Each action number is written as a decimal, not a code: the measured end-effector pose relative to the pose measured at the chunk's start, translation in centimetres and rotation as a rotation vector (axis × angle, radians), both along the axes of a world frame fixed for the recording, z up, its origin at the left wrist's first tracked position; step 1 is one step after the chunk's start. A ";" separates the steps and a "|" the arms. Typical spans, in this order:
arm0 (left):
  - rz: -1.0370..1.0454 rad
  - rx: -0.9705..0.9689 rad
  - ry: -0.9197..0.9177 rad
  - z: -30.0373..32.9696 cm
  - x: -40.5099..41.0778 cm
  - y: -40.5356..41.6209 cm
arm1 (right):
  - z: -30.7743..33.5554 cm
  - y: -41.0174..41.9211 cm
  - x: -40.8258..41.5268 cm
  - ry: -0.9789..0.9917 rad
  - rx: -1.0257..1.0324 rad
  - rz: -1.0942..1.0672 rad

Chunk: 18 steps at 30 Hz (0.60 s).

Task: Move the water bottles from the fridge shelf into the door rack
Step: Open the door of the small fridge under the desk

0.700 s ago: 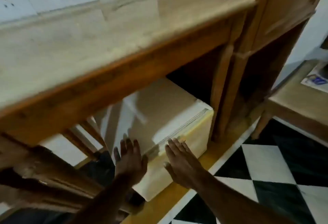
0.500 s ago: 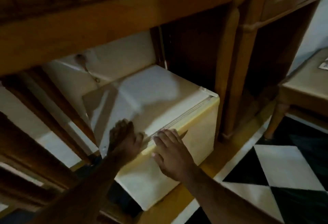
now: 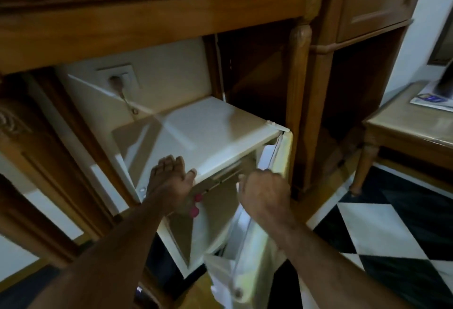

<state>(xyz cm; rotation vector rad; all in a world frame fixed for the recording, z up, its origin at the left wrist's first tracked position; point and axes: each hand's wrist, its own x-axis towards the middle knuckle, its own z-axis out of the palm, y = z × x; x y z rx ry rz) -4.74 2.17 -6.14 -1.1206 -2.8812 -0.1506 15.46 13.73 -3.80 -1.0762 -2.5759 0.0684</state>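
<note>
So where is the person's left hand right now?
In the head view, the left hand rests flat on the mini fridge's top front-left corner, left of the right hand on the open door.

Both bare forearms reach up from the bottom edge, left hand (image 3: 169, 181) flat with fingers spread at center-left, right hand (image 3: 266, 196) curled into a fist center-right.

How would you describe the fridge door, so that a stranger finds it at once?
Under the carved wooden desk stands a small cream fridge. Its door hangs open on the right side, gripped at the top edge by the right hand, unlike the fixed flat top.
</note>
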 end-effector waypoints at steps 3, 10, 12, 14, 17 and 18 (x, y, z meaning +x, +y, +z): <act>0.014 0.059 0.042 -0.5 0.2 0.0 | -0.2 2.6 0.9 -0.208 -0.016 -0.158; 0.071 0.025 0.110 0.5 0.5 2.0 | -5.7 7.0 7.9 -0.144 0.062 -0.327; 0.107 -0.006 0.157 0.4 1.0 2.8 | -6.7 9.1 10.0 -0.099 0.084 -0.272; 0.064 -0.023 0.229 -0.4 0.7 3.1 | -7.2 11.1 11.1 -0.077 0.095 -0.251; 0.013 -0.027 0.203 -0.9 -0.9 3.3 | -7.4 13.0 11.5 -0.042 0.104 -0.257; 0.015 -0.011 0.173 -1.1 -1.3 3.5 | -7.7 13.3 11.5 -0.027 0.117 -0.260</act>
